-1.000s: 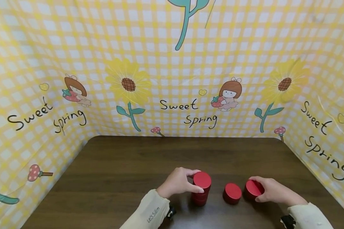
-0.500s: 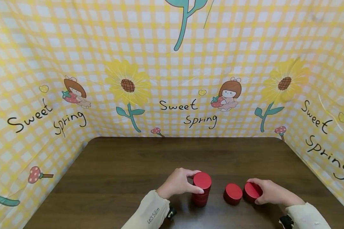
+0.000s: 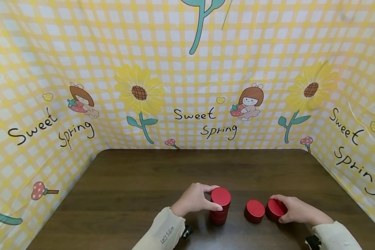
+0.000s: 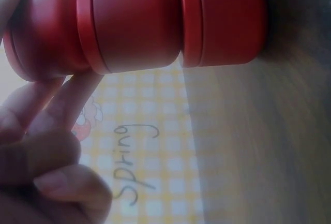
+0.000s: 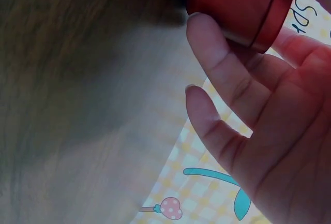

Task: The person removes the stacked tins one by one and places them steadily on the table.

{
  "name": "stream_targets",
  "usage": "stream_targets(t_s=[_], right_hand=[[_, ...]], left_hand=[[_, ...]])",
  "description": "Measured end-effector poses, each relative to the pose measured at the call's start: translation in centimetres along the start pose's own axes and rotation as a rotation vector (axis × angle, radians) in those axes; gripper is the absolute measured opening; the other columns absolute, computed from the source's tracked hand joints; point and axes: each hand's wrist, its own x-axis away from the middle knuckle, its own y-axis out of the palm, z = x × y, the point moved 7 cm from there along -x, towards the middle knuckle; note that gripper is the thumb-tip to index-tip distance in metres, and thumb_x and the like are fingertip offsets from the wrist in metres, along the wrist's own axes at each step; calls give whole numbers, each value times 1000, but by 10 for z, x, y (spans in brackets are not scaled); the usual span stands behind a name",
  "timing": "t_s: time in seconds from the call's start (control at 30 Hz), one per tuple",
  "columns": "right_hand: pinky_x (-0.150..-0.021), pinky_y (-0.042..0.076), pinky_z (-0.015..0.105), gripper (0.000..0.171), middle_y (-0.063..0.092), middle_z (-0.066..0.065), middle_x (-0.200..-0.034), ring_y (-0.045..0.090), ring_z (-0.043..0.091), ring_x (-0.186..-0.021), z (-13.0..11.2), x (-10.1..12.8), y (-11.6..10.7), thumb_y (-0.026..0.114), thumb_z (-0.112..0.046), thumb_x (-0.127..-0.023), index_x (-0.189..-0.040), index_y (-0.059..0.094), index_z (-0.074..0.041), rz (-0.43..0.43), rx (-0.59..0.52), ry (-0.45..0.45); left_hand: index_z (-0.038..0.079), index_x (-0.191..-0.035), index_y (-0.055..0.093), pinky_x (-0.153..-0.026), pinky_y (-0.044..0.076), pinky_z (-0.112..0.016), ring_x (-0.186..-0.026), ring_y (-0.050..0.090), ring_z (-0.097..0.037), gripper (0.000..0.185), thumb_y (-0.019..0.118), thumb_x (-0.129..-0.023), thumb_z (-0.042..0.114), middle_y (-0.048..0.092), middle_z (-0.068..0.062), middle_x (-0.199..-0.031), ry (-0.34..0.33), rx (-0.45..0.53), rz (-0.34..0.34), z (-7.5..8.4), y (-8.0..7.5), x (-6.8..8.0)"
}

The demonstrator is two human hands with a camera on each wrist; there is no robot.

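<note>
Three round red lidded tins stand in a stack on the dark wooden table. My left hand grips the top tin, thumb on its near side and fingers round the far side. In the left wrist view the top tin sits in line with the two below. To the right, a single red tin stands on the table, touched by neither hand. Just beyond it my right hand holds another red tin between thumb and fingers; the right wrist view shows fingertips along that tin's side.
The brown wood-grain table has rounded far corners. A yellow checked cloth with sunflowers and lettering hangs along its back and both sides. A black strap circles the left wrist, and another strap the right.
My right hand has drawn its tin slightly left and nearer, so the gap to the single tin has narrowed. My left hand keeps its place on the stack.
</note>
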Motion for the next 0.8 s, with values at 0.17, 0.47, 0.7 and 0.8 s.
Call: stream_targets(t_s=[0.17,0.47,0.7,0.8], right_hand=[[-63,44,26,65,57,7,-97,48,10,-76,0,0,1,77,-7,-71,-125,48,13,-5,4,16],[-63,44,26,70,59,14,-104,50,7,-77,-6,3,-6,77,-12,-72,-128,44,15,12,16,-20],[-71,50,34,78,55,31,-118,60,32,-94,-22,4,-22,80,-23,-74,-132,42,14,96,78,-34],[-75,50,44,77,53,32,-121,59,39,-98,-31,5,-28,81,-25,-74,-132,45,10,196,117,-51]], left_hand=[[13,-125,66,-66,43,-24,-87,59,-14,59,85,-72,30,70,0,-109,-3,9,0,-1,0,2],[14,-127,65,-76,47,-26,-96,61,-13,61,84,-72,33,70,0,-111,0,-38,0,0,-1,1],[13,-129,63,-83,49,-32,-102,60,-13,63,83,-74,34,69,1,-111,1,-67,-7,4,-1,2],[12,-129,62,-86,48,-33,-104,60,-13,62,82,-74,34,68,0,-113,5,-62,-9,4,-1,3]])
